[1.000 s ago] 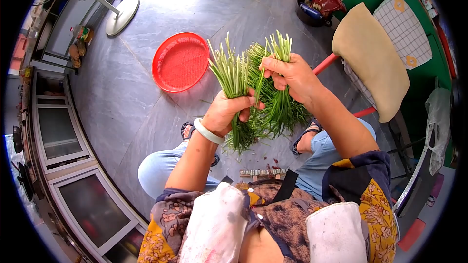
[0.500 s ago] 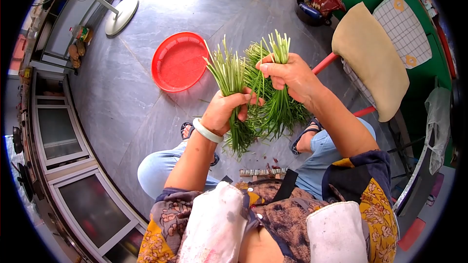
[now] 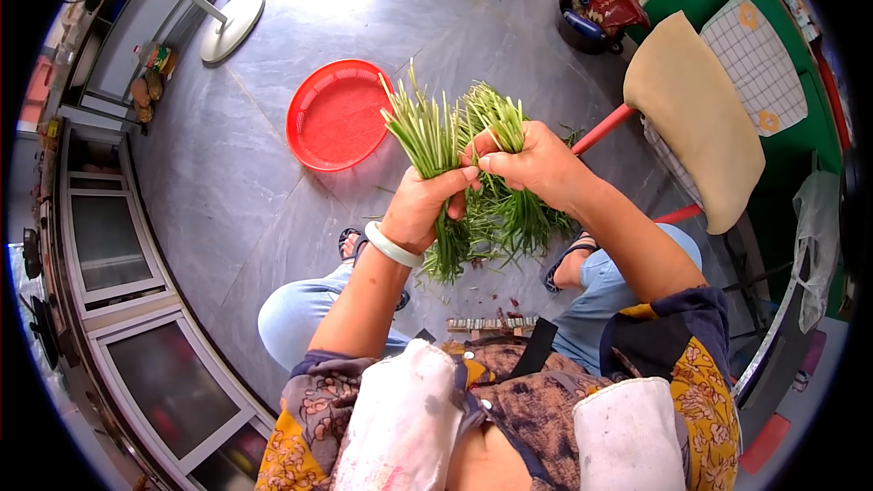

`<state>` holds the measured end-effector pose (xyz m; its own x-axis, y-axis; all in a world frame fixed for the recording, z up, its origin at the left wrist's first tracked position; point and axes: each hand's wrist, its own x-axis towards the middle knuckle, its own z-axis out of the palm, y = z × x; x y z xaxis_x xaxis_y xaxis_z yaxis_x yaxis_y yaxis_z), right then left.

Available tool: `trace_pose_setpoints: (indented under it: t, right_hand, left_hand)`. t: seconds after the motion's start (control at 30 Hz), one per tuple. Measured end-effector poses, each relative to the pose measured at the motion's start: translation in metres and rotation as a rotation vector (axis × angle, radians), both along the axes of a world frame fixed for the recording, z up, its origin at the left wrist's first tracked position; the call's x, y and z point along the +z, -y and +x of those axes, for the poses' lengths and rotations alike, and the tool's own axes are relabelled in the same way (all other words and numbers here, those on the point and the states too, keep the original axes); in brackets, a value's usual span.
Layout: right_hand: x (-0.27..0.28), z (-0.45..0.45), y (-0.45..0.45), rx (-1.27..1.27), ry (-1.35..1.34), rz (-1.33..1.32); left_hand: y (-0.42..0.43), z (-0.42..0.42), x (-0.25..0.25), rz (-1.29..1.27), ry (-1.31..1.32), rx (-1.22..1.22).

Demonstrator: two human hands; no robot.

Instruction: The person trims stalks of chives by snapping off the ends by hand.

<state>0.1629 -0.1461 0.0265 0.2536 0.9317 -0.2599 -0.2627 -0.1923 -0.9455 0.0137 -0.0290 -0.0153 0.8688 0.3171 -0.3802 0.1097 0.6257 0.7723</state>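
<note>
My left hand (image 3: 416, 206), with a pale bangle (image 3: 393, 247) at the wrist, is wrapped round a thick bunch of garlic chives (image 3: 426, 135), pale stem ends up and green leaves hanging below. Close beside it, my right hand (image 3: 538, 166) grips a smaller bunch of chives (image 3: 503, 127). The thumbs and fingertips of both hands meet between the two bunches. Beneath them a heap of loose chives (image 3: 491, 195) lies on the floor between my feet, partly hidden by the hands.
A red plastic basket (image 3: 336, 118) rests on the grey floor (image 3: 227, 182) at the left. A cloth-covered chair (image 3: 696, 118) stands on the right, with a dark pot (image 3: 587, 29) behind it. The fan base (image 3: 234, 27) is at the back left, above cabinets (image 3: 168, 364).
My right hand has moved down and left with its bunch, until its fingertips met those of my left hand. The left hand keeps its hold.
</note>
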Motion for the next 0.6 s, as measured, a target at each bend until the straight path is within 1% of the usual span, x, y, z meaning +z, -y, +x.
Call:
trace_pose_setpoints:
  t: [0.1, 0.2, 0.3, 0.4, 0.5, 0.53, 0.6]
  right_hand:
    - [-0.022, -0.001, -0.003, -0.058, 0.212, 0.052]
    - [-0.016, -0.002, 0.000, -0.069, 0.491, -0.061]
    - [-0.019, -0.001, -0.001, -0.098, 0.500, -0.057]
    - [-0.025, 0.003, -0.003, -0.075, 0.374, 0.065]
    - [-0.005, 0.008, 0.002, -0.045, -0.003, -0.123]
    - [-0.006, 0.009, 0.002, -0.046, -0.092, -0.105]
    - [-0.006, 0.011, 0.003, -0.132, -0.180, -0.084]
  left_hand:
    - [0.001, 0.000, 0.001, -0.014, -0.006, 0.018]
    - [0.000, -0.002, 0.000, -0.036, -0.024, 0.024]
    - [0.000, -0.001, -0.001, -0.009, -0.033, 0.031]
    - [0.000, -0.001, 0.000, 0.025, -0.042, 0.035]
    - [0.000, 0.000, 0.003, 0.035, -0.054, 0.047]
    - [-0.001, 0.000, 0.004, 0.036, -0.057, 0.052]
    - [-0.001, 0.000, 0.004, 0.054, -0.059, 0.039]
